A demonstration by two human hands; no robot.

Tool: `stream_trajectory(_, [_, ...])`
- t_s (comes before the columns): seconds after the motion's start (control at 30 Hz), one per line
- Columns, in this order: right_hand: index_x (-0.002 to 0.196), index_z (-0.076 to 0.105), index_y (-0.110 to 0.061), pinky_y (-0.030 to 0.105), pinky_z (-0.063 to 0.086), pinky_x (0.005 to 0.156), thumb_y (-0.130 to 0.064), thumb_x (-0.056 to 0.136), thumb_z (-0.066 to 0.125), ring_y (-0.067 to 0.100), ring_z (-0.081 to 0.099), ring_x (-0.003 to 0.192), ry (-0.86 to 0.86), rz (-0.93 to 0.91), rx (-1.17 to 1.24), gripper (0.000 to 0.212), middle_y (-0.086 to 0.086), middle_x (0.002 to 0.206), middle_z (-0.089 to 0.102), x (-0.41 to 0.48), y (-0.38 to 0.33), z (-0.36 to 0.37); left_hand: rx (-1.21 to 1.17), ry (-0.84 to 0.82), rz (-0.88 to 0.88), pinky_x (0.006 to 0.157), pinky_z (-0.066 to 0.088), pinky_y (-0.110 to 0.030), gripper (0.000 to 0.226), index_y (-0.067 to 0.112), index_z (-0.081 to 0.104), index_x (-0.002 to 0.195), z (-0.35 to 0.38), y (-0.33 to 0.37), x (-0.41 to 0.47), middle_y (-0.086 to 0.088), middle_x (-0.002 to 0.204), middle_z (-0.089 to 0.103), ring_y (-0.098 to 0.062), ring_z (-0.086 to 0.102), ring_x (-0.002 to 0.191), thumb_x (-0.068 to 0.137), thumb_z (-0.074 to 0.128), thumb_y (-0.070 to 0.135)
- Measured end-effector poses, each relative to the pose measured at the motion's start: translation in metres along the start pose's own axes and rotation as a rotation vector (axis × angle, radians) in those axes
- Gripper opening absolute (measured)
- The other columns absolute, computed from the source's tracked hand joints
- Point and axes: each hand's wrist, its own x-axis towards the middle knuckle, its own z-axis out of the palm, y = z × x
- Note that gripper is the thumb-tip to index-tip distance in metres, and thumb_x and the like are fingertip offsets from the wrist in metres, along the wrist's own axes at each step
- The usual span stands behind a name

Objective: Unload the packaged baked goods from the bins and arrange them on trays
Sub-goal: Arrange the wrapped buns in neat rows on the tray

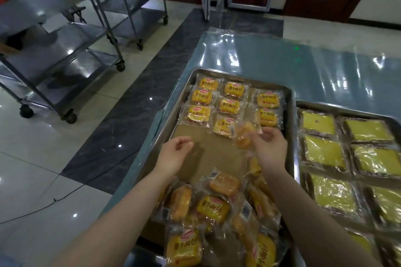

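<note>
A metal tray (290,102) lined with brown paper lies in front of me. Several packaged small breads (229,105) sit in neat rows at its far end. A loose pile of the same packets (213,208) covers the near end. My right hand (270,147) holds one clear-wrapped bread packet (245,134), blurred, just below the rows. My left hand (175,154) hovers over the bare paper at the tray's left side, fingers curled loosely and apart, holding nothing.
A second tray (347,112) to the right holds several wrapped yellow cake squares (325,154). Both trays rest on a table covered in shiny plastic film (282,60). Steel wheeled carts (65,50) stand on the tiled floor at left. A thin cable (65,195) runs across the floor.
</note>
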Motion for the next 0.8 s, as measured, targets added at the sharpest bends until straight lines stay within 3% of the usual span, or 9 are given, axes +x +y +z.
stream_trajectory(0.1, [0.099,0.058,-0.026,0.031,0.049,0.081,-0.02,0.081,0.072,0.017,0.057,0.095,0.147,-0.243,-0.413,0.023,0.0,0.108,0.057,0.024,0.011,-0.024,0.14,-0.057,0.073,0.079,0.039,-0.011,0.031,0.021,0.059,0.121,0.004,-0.006,0.002,0.014,0.107,0.06,0.004,0.054,0.093,0.089,0.062,0.022])
stream_trajectory(0.17, [0.109,0.061,-0.021,0.03,0.045,0.079,-0.029,0.081,0.073,0.016,0.054,0.09,-0.057,-0.261,-0.666,0.031,0.002,0.113,0.053,0.032,0.022,-0.023,0.196,-0.083,0.081,0.088,0.039,-0.017,0.037,0.019,0.056,0.125,0.006,-0.01,0.005,0.009,0.116,0.061,-0.004,0.055,0.104,0.089,0.063,0.021])
stream_trajectory(0.23, [0.108,0.064,-0.02,0.027,0.043,0.07,-0.041,0.08,0.073,0.008,0.054,0.079,-0.319,-0.256,-0.789,0.036,-0.001,0.107,0.054,0.032,0.031,-0.016,0.291,-0.129,0.113,0.092,0.039,-0.021,0.043,0.022,0.052,0.131,0.008,-0.013,0.009,0.006,0.127,0.058,-0.01,0.053,0.115,0.088,0.063,0.023])
stream_trajectory(0.27, [0.108,0.065,-0.022,0.028,0.044,0.071,-0.044,0.081,0.071,0.009,0.055,0.081,-0.361,-0.281,-0.819,0.036,-0.002,0.107,0.056,0.032,0.032,-0.015,0.362,-0.164,0.132,0.095,0.038,-0.023,0.049,0.024,0.047,0.135,0.009,-0.016,0.011,0.005,0.134,0.053,-0.012,0.049,0.121,0.088,0.063,0.025])
stream_trajectory(0.33, [0.116,0.063,-0.025,0.033,0.047,0.084,-0.043,0.085,0.065,0.019,0.054,0.103,-0.296,-0.393,-0.907,0.036,-0.001,0.118,0.057,0.038,0.033,-0.019,0.581,-0.262,0.145,0.107,0.029,-0.033,0.067,0.031,0.029,0.145,0.01,-0.023,0.013,0.002,0.152,0.03,-0.018,0.03,0.137,0.087,0.062,0.036])
stream_trajectory(0.43, [0.139,0.044,-0.032,0.044,0.03,0.111,-0.041,0.09,0.058,0.029,0.022,0.14,-0.391,-0.519,-1.109,0.051,0.003,0.153,0.03,0.05,0.036,-0.03,0.901,-0.41,0.11,0.114,-0.002,-0.047,0.09,0.035,-0.004,0.149,0.013,-0.036,0.016,0.001,0.156,-0.017,-0.024,-0.014,0.143,0.085,0.057,0.052])
stream_trajectory(0.5, [0.146,0.032,-0.035,0.046,0.021,0.116,-0.046,0.092,0.054,0.026,0.005,0.146,-0.53,-0.448,-1.128,0.059,0.0,0.159,0.012,0.054,0.038,-0.032,0.966,-0.44,0.097,0.111,-0.011,-0.048,0.095,0.036,-0.015,0.147,0.017,-0.044,0.016,0.0,0.152,-0.03,-0.024,-0.025,0.14,0.085,0.055,0.055])
stream_trajectory(0.63, [0.15,0.014,-0.037,0.051,0.022,0.113,-0.057,0.09,0.048,0.033,-0.004,0.145,-0.48,-0.292,-1.19,0.071,0.002,0.16,-0.003,0.056,0.044,-0.03,0.974,-0.435,0.108,0.109,-0.017,-0.046,0.095,0.039,-0.021,0.144,0.018,-0.054,0.017,0.002,0.149,-0.036,-0.021,-0.032,0.136,0.085,0.052,0.057])
stream_trajectory(0.8, [0.15,-0.009,-0.038,0.055,0.008,0.114,-0.067,0.089,0.037,0.035,-0.024,0.141,-0.566,-0.211,-1.218,0.082,0.004,0.156,-0.027,0.057,0.041,-0.021,0.962,-0.47,0.098,0.11,-0.016,-0.046,0.093,0.039,-0.02,0.144,0.016,-0.051,0.017,0.002,0.149,-0.036,-0.022,-0.031,0.137,0.087,0.051,0.055])
